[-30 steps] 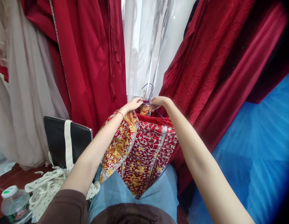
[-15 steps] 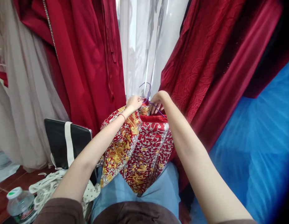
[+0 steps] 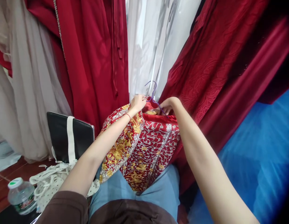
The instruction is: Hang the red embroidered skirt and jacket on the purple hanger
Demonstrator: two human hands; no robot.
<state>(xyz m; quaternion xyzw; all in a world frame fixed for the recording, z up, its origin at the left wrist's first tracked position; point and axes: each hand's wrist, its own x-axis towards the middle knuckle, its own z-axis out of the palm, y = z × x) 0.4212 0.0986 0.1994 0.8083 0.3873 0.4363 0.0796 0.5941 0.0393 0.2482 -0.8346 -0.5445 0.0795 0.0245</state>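
A red garment [image 3: 144, 146] with gold and silver embroidery lies across my lap. At its far end a thin purple wire hanger [image 3: 152, 93] sticks up out of its collar. My left hand [image 3: 138, 102] is closed on the collar just left of the hanger's neck. My right hand [image 3: 167, 105] sits to the right of the hanger, fingers curled down into the fabric at the collar. A thin red cord circles my left wrist.
Hanging red gowns [image 3: 93, 56], a pale gown [image 3: 25, 93] and a white plastic-covered garment [image 3: 151, 43] surround me. Dark red velvet [image 3: 224, 68] drapes right over blue sheeting [image 3: 256, 155]. A black case [image 3: 65, 137], spotted cloth bag [image 3: 51, 183] and water bottle [image 3: 21, 196] sit left.
My right hand has slid from the hanger's neck a little to the right along the collar. My left hand stays at the collar. The view shifted slightly.
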